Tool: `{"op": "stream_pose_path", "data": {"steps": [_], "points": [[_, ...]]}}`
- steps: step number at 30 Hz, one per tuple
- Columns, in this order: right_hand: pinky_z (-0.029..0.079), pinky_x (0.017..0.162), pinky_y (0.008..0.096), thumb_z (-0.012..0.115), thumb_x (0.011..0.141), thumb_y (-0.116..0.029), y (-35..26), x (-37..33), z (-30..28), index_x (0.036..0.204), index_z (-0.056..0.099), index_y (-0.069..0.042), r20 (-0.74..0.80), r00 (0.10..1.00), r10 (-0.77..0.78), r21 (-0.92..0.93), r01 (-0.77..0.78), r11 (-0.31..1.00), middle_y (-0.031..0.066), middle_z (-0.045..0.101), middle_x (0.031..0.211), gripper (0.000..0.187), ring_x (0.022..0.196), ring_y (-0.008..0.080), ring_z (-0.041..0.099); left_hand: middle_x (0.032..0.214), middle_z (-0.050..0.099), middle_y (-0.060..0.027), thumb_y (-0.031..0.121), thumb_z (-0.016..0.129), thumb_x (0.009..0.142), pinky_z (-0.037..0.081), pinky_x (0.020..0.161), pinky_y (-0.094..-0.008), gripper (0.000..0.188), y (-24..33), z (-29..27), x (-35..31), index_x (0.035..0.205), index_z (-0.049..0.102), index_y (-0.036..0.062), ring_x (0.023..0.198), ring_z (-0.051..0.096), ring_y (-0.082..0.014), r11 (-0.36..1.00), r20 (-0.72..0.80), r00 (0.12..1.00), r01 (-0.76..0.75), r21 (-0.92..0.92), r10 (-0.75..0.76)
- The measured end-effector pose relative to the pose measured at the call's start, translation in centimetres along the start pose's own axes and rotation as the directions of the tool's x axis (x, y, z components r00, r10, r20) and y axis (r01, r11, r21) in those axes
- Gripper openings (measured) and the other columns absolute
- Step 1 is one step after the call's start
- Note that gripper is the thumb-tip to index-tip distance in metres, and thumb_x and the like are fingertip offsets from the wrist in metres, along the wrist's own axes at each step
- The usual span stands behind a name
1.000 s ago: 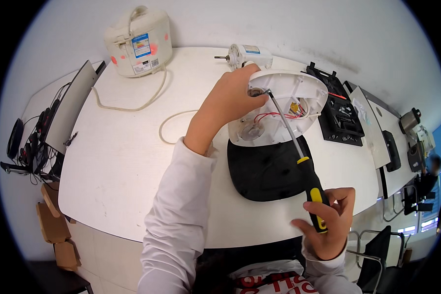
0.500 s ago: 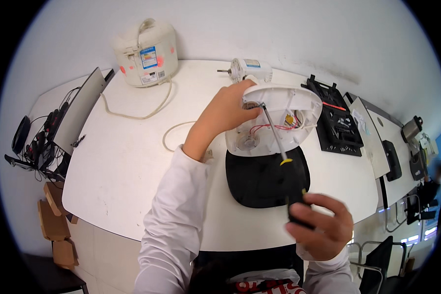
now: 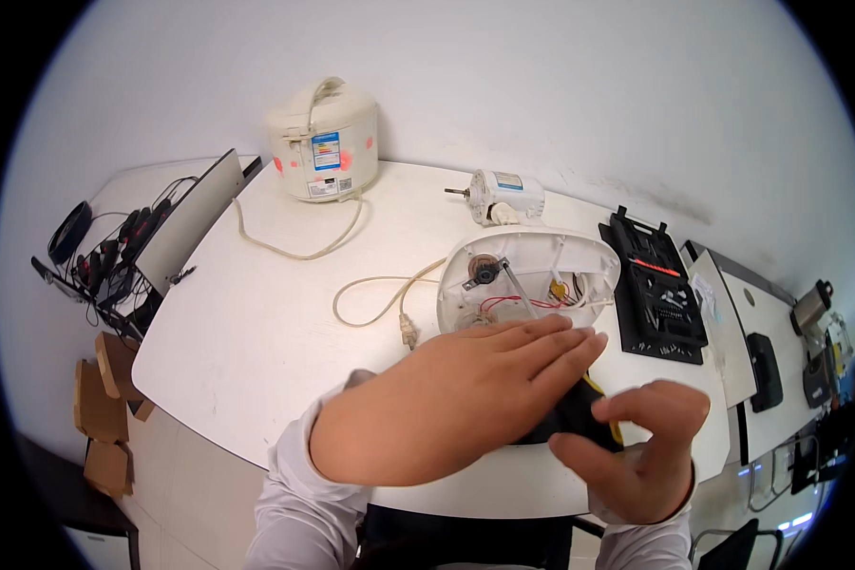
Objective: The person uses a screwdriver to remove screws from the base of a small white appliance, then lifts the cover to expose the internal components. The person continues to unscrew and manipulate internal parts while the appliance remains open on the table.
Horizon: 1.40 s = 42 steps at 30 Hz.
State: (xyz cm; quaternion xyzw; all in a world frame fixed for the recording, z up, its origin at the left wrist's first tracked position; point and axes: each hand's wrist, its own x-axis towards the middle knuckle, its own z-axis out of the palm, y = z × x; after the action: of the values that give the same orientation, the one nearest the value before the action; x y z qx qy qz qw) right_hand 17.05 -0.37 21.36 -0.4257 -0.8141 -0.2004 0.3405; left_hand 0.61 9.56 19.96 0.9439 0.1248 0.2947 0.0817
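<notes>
Our left hand (image 3: 456, 394) spreads flat over the middle of the screwdriver (image 3: 579, 418), fingers straight and side by side; whether its palm touches the tool, we cannot tell. Our right hand (image 3: 651, 456) bends its thumb and fingers about the near end of the black-and-yellow handle; we cannot tell whether they grip it or only flank it. From beneath the left hand, the metal shaft (image 3: 518, 287) slants far and left into the open white housing (image 3: 541, 249), which rests tilted beyond our hands, right of the table's middle. The tip lies at the right end of a metal bracket beside a round black part (image 3: 485, 274). Within the same shell we see red wires (image 3: 500, 301) and a small yellow component (image 3: 558, 289). Left of the housing lies a pale cable ending in a plug (image 3: 408, 330); just beyond it, a white motor (image 3: 508, 201). To the right lies an open black tool case (image 3: 627, 328); far left on the white table (image 3: 247, 356) stands a cream rice cooker (image 3: 299, 160).
</notes>
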Motion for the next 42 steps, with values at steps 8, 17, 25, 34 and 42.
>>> {"op": "stream_pose_path", "data": {"steps": [8, 17, 25, 34, 42], "points": [[0.039, 0.049, 0.0247, 0.081, 0.061, -0.016, 1.0, -1.5, 0.6, 0.079, 0.060, -0.016, -0.048, 0.999, 0.016, 0.085, -0.012, 0.996, 0.0005, 0.053, 0.086, 0.028, 0.066, 0.0148, 0.052, 0.115, 0.061, 0.0022, 0.014, 0.054, 0.082, 0.053, 0.076, -0.0273, 0.033, 0.1, -0.2, 1.2, 0.114, 0.060, 0.0193, 0.101, 0.061, -0.0183, 0.994, 0.160, 0.984, -0.071, -0.081, 0.084], [0.038, 0.054, 0.0229, 0.089, 0.054, -0.026, 0.7, -2.8, 1.2, 0.096, 0.044, -0.024, -0.140, 0.978, 0.154, 0.121, -0.138, 0.983, -0.0010, 0.046, 0.086, 0.061, 0.068, 0.0151, 0.048, 0.085, 0.068, -0.0018, 0.009, 0.064, 0.069, 0.055, 0.055, -0.0247, 0.017, 1.1, 0.3, 2.0, 0.085, 0.068, 0.0094, 0.078, 0.068, -0.0182, 0.996, -0.068, 0.995, -0.069, 0.048, 0.073], [0.043, 0.063, 0.0280, 0.072, 0.062, -0.010, 3.7, -1.8, 0.5, 0.093, 0.068, -0.017, -0.086, 0.915, -0.394, 0.133, 0.403, 0.906, -0.0025, 0.063, 0.100, 0.032, 0.086, 0.0175, 0.056, 0.101, 0.067, -0.0056, 0.011, 0.061, 0.074, 0.056, 0.073, -0.0291, 0.025, 1.0, 1.4, 0.9, 0.098, 0.068, 0.0064, 0.096, 0.065, -0.0191, 0.989, -0.119, 0.984, -0.137, -0.049, 0.130], [0.050, 0.066, 0.0259, 0.079, 0.059, -0.008, 1.9, -2.3, 3.3, 0.093, 0.063, -0.015, -0.328, 0.938, -0.111, 0.252, 0.200, 0.947, 0.0061, 0.054, 0.099, 0.038, 0.078, 0.0193, 0.058, 0.084, 0.068, -0.0023, 0.010, 0.063, 0.072, 0.054, 0.060, -0.0245, 0.018, 0.4, -0.1, 1.5, 0.088, 0.070, 0.0089, 0.083, 0.067, -0.0171, 0.993, -0.029, 0.992, -0.122, 0.000, 0.122], [0.049, 0.072, 0.0276, 0.073, 0.066, -0.013, 2.3, -1.8, 0.6, 0.086, 0.068, -0.017, -0.189, 0.966, -0.176, 0.255, 0.221, 0.941, 0.0019, 0.064, 0.092, 0.021, 0.087, 0.0201, 0.064, 0.092, 0.067, 0.0016, 0.013, 0.063, 0.071, 0.051, 0.061, -0.0228, 0.023, 0.4, 1.2, 1.5, 0.093, 0.069, 0.0147, 0.088, 0.066, -0.0156, 0.992, -0.118, 0.986, -0.108, 0.068, 0.115]]}}
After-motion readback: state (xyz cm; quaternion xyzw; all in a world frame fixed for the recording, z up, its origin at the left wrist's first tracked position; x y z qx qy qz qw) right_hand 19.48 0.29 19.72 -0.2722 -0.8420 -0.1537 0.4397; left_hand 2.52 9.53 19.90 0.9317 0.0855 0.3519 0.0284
